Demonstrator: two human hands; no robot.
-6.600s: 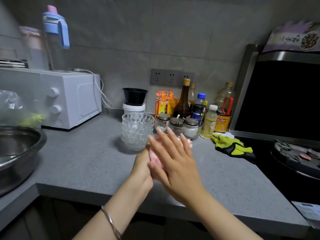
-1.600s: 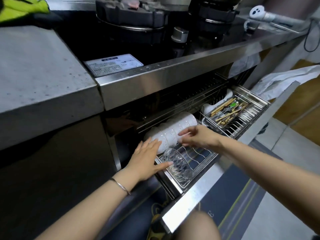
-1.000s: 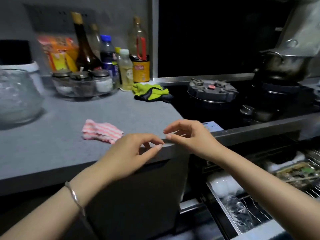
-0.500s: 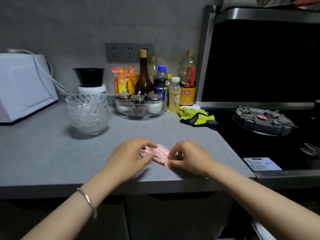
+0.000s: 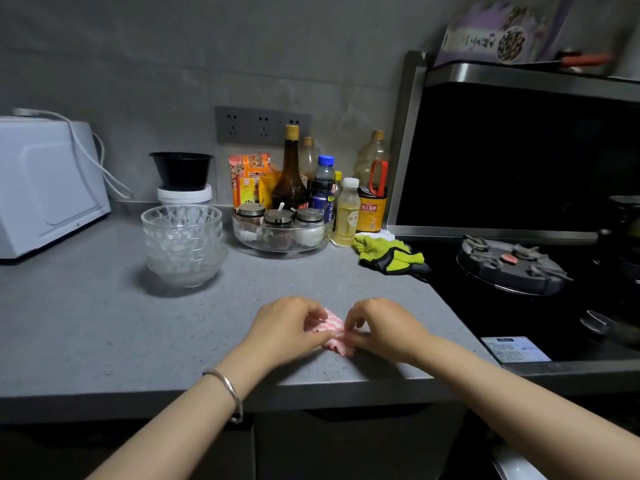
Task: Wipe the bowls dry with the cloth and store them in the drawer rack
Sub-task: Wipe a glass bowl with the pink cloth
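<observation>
A pink-and-white striped cloth [image 5: 330,332] lies on the grey counter [image 5: 104,327] near its front edge. My left hand [image 5: 287,329] pinches the cloth's left side and my right hand [image 5: 382,329] pinches its right side, fingers curled over it. A stack of several clear cut-glass bowls [image 5: 183,242] stands upright on the counter, behind and to the left of my hands. The drawer rack is out of view; only a pale corner of the open drawer [image 5: 512,464] shows at the bottom right.
A white microwave [image 5: 48,185] stands at the far left. Behind the bowls are a black bowl on a white tub [image 5: 181,180], a glass dish of spice jars [image 5: 280,228] and several bottles [image 5: 325,188]. Green gloves [image 5: 389,258] lie beside the black stove [image 5: 512,265].
A bowl was set in the drawer rack and I stood up to the counter. Both hands have since taken hold of the cloth and now bunch it closer together.
</observation>
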